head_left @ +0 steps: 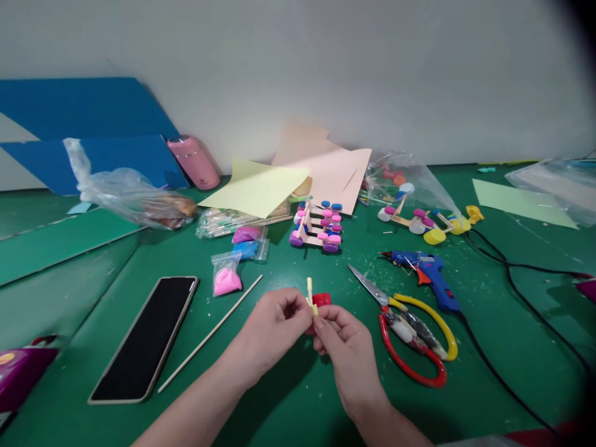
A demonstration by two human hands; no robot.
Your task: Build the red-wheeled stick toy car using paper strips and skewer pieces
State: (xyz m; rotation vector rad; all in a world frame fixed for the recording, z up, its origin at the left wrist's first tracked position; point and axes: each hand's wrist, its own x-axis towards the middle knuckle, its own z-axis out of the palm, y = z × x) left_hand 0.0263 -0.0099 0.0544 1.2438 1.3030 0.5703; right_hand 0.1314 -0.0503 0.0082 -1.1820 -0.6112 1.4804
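Both hands meet: left hand (279,329) and right hand (342,341) pinch one tiny piece!

Centre of the clock, and it's fingertip work: left thumb and forefinger close on a pale stub (310,287), right thumb pressed in from the other side. Up it stands, poking above the knuckles, with a red round part (322,299) right behind; how the two join, the fingers hide.

Straight up at twelve, a row of wheeled stick frames (313,236) in pink, purple and blue, standing on the green desk (279,267). Between one and two, more wheeled frames (416,221), white, purple and yellow. Swing round past two: the blue glue gun (433,273), nozzle towards the left. At three, scissors (405,335), one handle red, one yellow, blades angled towards eleven. Over to nine, a thin wooden stick (212,332) on the slant, a dark-screened phone (146,341) just beyond. And at ten, a packet of pink clay (226,279)!
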